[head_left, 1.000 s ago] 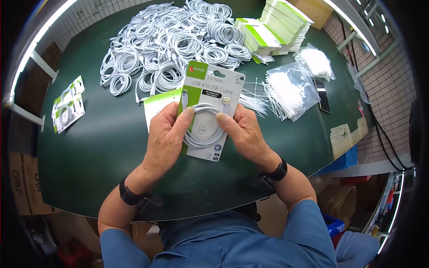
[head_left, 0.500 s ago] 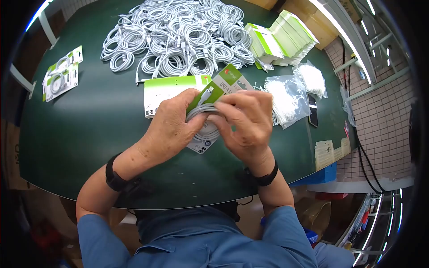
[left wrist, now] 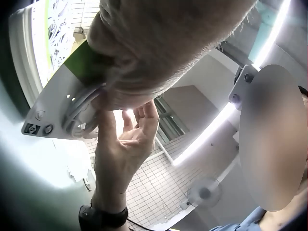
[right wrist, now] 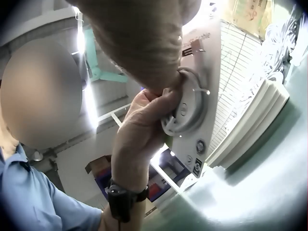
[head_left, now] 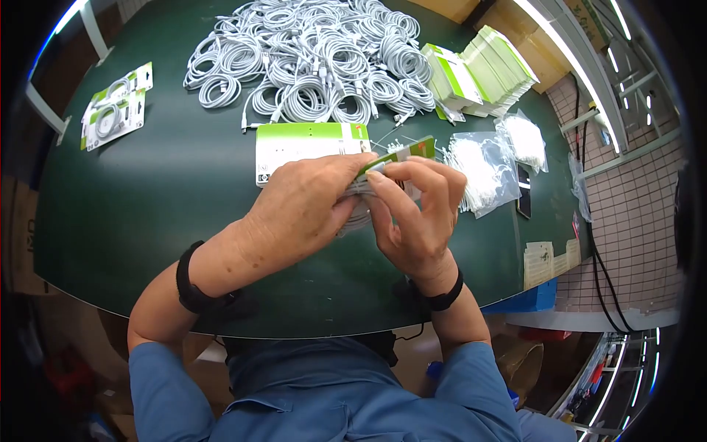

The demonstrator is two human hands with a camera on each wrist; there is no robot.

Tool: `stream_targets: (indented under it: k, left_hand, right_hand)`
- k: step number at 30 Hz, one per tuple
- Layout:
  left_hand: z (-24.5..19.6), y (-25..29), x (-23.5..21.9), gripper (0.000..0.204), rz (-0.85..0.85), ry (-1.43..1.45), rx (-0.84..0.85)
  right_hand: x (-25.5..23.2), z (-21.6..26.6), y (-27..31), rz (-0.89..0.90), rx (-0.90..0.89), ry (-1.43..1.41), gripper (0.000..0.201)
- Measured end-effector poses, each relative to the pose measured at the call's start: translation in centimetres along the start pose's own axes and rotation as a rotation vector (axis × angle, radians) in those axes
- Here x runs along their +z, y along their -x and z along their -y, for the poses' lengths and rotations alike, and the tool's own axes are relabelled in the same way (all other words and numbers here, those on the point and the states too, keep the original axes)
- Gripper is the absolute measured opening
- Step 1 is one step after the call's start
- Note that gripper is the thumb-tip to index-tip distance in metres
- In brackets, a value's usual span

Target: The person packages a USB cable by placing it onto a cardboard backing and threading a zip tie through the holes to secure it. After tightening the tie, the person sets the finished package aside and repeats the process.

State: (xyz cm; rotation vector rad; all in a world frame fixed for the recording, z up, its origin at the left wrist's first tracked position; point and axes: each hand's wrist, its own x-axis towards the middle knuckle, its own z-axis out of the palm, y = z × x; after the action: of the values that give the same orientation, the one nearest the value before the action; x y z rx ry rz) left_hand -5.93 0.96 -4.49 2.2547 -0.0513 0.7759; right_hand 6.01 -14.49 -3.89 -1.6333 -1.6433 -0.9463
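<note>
The left hand is gripping the card and coiled cable, the right hand pinching there, nearly closed; wrist views are revealing printed icons hidden from the head view.

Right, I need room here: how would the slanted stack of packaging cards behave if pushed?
The slanted stack of packaging cards would probably slide apart, as its edges are staggered. Its lean suggests it might topple. Thin layers may bend.

The tilted white-and-green card bears a coiled pale cable.
</note>
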Motion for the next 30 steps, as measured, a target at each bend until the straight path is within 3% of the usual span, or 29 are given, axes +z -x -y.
stream_targets:
  k: [2, 4, 9, 12, 13, 16, 17, 20, 25, 29, 30]
  left_hand:
    - [0.0, 0.0, -0.7, 0.029, 0.091, -0.064, 0.011]
    - [-0.1, 0.0, -1.5, 0.031, 0.290, -0.189, 0.036]
    - [-1.2, -0.2, -1.8, 0.034, 0.341, -0.468, 0.192]
    - [-1.8, -0.9, -2.3, 0.055, -0.198, -0.423, 0.348]
    - [-1.6, -1.1, -2.2, 0.055, -0.193, -0.425, 0.356]
    - [-0.5, -1.4, -1.1, 0.081, -0.435, -0.329, 0.096]
    - [-0.1, -1.3, -0.6, 0.081, -0.426, -0.328, 0.107]
    - [0.6, -0.5, 0.6, 0.094, -0.266, 0.459, -0.380]
    - [-0.3, -0.4, 0.6, 0.095, -0.218, 0.717, -0.459]
    - [-0.4, 0.1, 0.9, 0.079, -0.213, 0.859, -0.549]
    - [0.1, 0.1, 0.7, 0.072, -0.145, 0.876, -0.590]
  right_hand:
    - [-0.4, 0.6, -0.7, -0.024, -0.036, 0.025, 0.052]
    - [-0.7, 1.2, -0.8, 0.171, -0.012, -0.011, 0.058]
    - [-2.3, 1.8, -1.0, 0.469, 0.147, -0.004, 0.065]
    - [-2.2, 1.0, -0.5, 0.332, 0.321, -0.192, 0.068]
    - [-2.0, 0.8, -0.3, 0.262, 0.402, -0.289, 0.070]
    - [-0.8, 0.7, -0.1, 0.130, 0.483, -0.417, 0.068]
    - [-0.6, 0.7, -0.1, 0.065, 0.520, -0.481, 0.067]
    - [-0.8, -0.3, 0.6, 0.095, 0.480, -0.434, 0.060]
    - [-0.5, -0.3, 1.0, 0.073, 0.485, -0.398, 0.052]
    - [-0.7, -0.7, 1.0, 0.019, 0.530, -0.411, 0.051]
    - [-0.7, -0.7, 1.0, 0.023, 0.528, -0.409, 0.051]
